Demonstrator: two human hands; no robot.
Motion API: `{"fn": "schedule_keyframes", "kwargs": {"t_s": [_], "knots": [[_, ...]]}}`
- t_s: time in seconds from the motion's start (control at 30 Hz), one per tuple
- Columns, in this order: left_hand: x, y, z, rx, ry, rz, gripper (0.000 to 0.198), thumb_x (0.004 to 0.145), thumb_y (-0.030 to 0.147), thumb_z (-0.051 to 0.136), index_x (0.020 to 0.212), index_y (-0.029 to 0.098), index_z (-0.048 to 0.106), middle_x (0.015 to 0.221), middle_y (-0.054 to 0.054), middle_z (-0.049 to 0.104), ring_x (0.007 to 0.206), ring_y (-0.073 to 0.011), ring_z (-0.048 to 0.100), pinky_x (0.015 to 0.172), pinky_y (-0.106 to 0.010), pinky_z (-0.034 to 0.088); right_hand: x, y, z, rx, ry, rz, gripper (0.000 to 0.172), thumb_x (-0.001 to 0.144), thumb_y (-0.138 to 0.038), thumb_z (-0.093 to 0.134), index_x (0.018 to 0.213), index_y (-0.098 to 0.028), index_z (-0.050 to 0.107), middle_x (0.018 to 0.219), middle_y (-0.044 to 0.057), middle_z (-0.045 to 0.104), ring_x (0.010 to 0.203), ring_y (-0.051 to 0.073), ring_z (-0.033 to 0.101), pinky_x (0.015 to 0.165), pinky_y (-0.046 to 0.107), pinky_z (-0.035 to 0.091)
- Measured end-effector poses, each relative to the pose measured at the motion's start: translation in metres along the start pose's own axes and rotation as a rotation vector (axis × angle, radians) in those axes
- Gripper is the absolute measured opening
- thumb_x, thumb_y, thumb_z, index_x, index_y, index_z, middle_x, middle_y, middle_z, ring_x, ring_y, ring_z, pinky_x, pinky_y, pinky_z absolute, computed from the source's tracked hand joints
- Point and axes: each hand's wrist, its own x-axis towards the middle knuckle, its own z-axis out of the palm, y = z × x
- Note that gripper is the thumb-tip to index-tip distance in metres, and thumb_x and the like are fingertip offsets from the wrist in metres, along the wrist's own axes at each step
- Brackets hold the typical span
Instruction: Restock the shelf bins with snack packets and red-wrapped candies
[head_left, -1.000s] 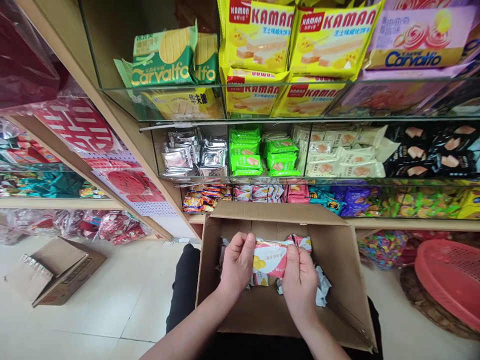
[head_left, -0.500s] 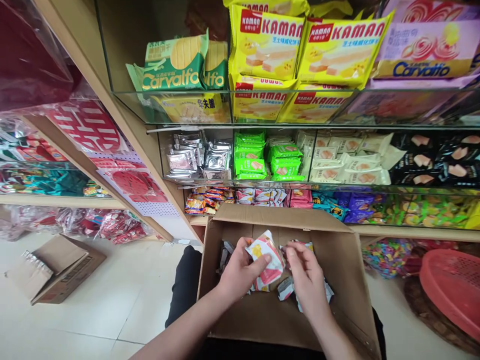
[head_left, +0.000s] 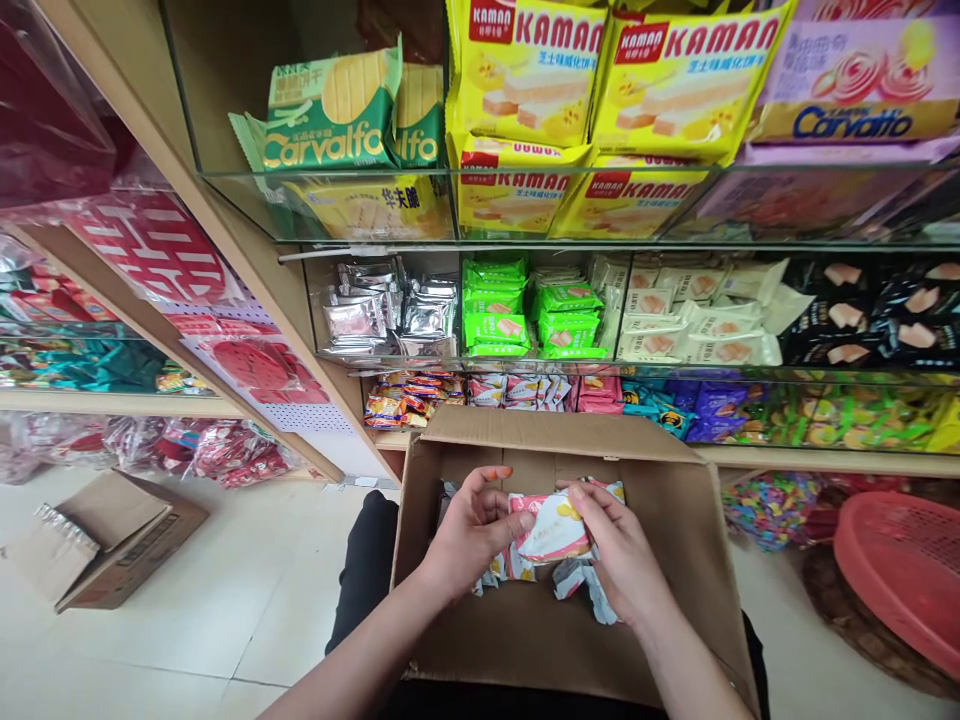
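Observation:
Over the open cardboard box (head_left: 675, 530), my left hand (head_left: 471, 530) holds the left end of a white, pink and yellow snack packet (head_left: 559, 528), thumb on top and index finger raised off it. My right hand (head_left: 621, 550) pinches the same packet by its right end, thumb and fingers closed. The packet lies roughly level between them, printed side up. Beneath, inside the box, are several similar packets, among them a silvery white packet (head_left: 571, 578); my hands hide part of them.
Behind the box stands a shelf with glass-fronted bins: yellow wafer packs (head_left: 536, 80), green packs (head_left: 495, 310), black packs (head_left: 847, 315). Similar pink-white packets (head_left: 525, 391) fill a low bin. A smaller carton (head_left: 135, 540) lies on the floor left; a red basket (head_left: 900, 570) is right.
The packet has turned from tilted upright to nearly level. My right hand has moved onto its right end, so both hands now hold it. The view has shifted slightly.

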Motion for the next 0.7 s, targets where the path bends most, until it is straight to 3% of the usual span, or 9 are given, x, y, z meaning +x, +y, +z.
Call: {"fn": "schedule_keyframes", "kwargs": {"t_s": [0.1, 0.2, 0.33, 0.4, 0.47, 0.57, 0.63, 0.7], "knots": [[0.003, -0.002, 0.002, 0.027, 0.065, 0.014, 0.042, 0.062, 0.030, 0.068, 0.095, 0.017, 0.045, 0.062, 0.004, 0.055, 0.052, -0.0067, 0.050, 0.052, -0.020, 0.040, 0.002, 0.006, 0.001, -0.038, 0.045, -0.087, 0.025, 0.069, -0.041, 0.060, 0.078, -0.018, 0.054, 0.067, -0.001, 0.056, 0.060, 0.012, 0.051, 0.053, 0.023, 0.042], [0.003, -0.012, 0.003, 0.133, 0.168, 0.163, 0.035, 0.070, 0.034, 0.060, 0.097, 0.018, 0.045, 0.064, 0.002, 0.054, 0.057, -0.0088, 0.051, 0.055, -0.021, 0.040, 0.000, 0.011, 0.006, -0.122, 0.090, -0.188, 0.022, 0.070, -0.039, 0.059, 0.077, -0.019, 0.051, 0.066, -0.003, 0.054, 0.059, 0.010, 0.049, 0.054, 0.021, 0.041], [0.001, -0.019, -0.007, 0.410, 0.204, 0.352, 0.032, 0.080, 0.032, 0.047, 0.108, 0.020, 0.041, 0.076, -0.002, 0.055, 0.065, -0.0106, 0.052, 0.058, -0.021, 0.042, -0.005, 0.003, 0.012, -0.127, -0.163, -0.061, 0.028, 0.070, -0.040, 0.059, 0.086, -0.019, 0.049, 0.073, 0.000, 0.059, 0.064, 0.013, 0.055, 0.058, 0.024, 0.045], [0.002, -0.009, -0.018, 0.576, 0.164, 0.427, 0.033, 0.082, 0.029, 0.044, 0.113, 0.021, 0.037, 0.080, -0.003, 0.056, 0.066, -0.0107, 0.053, 0.058, -0.022, 0.042, -0.001, -0.011, 0.012, -0.138, -0.227, 0.014, 0.036, 0.068, -0.039, 0.061, 0.094, -0.018, 0.048, 0.076, 0.002, 0.062, 0.067, 0.014, 0.058, 0.060, 0.025, 0.046], [0.008, 0.013, -0.032, 0.831, 0.142, 0.565, 0.031, 0.082, 0.027, 0.042, 0.112, 0.022, 0.039, 0.086, -0.003, 0.057, 0.071, -0.0118, 0.054, 0.064, -0.024, 0.043, 0.011, -0.028, 0.009, -0.148, -0.160, -0.016, 0.041, 0.067, -0.038, 0.064, 0.100, -0.019, 0.048, 0.077, 0.001, 0.063, 0.069, 0.014, 0.059, 0.062, 0.023, 0.047], [0.027, 0.051, -0.051, 1.322, 0.143, 0.771, 0.018, 0.082, 0.027, 0.041, 0.094, 0.021, 0.053, 0.093, -0.005, 0.059, 0.088, -0.0164, 0.052, 0.080, -0.032, 0.038, 0.046, -0.054, 0.004, -0.126, -0.036, -0.143, 0.040, 0.066, -0.032, 0.065, 0.100, -0.021, 0.048, 0.084, 0.001, 0.064, 0.073, 0.012, 0.059, 0.061, 0.020, 0.047], [0.044, 0.068, -0.059, 1.534, 0.191, 0.711, 0.024, 0.084, 0.029, 0.035, 0.092, 0.019, 0.055, 0.092, -0.006, 0.059, 0.089, -0.0177, 0.052, 0.080, -0.032, 0.037, 0.074, -0.066, 0.003, -0.148, -0.038, -0.091, 0.033, 0.065, -0.022, 0.066, 0.093, -0.019, 0.050, 0.085, 0.002, 0.064, 0.072, 0.012, 0.060, 0.060, 0.021, 0.048], [0.059, 0.073, -0.064, 1.683, 0.230, 0.556, 0.033, 0.086, 0.033, 0.030, 0.081, 0.017, 0.058, 0.082, -0.007, 0.061, 0.081, -0.0180, 0.055, 0.075, -0.031, 0.038, 0.101, -0.072, 0.007, -0.212, -0.072, 0.047, 0.027, 0.063, -0.012, 0.064, 0.085, -0.017, 0.050, 0.083, 0.003, 0.064, 0.068, 0.012, 0.060, 0.058, 0.023, 0.049]]}}
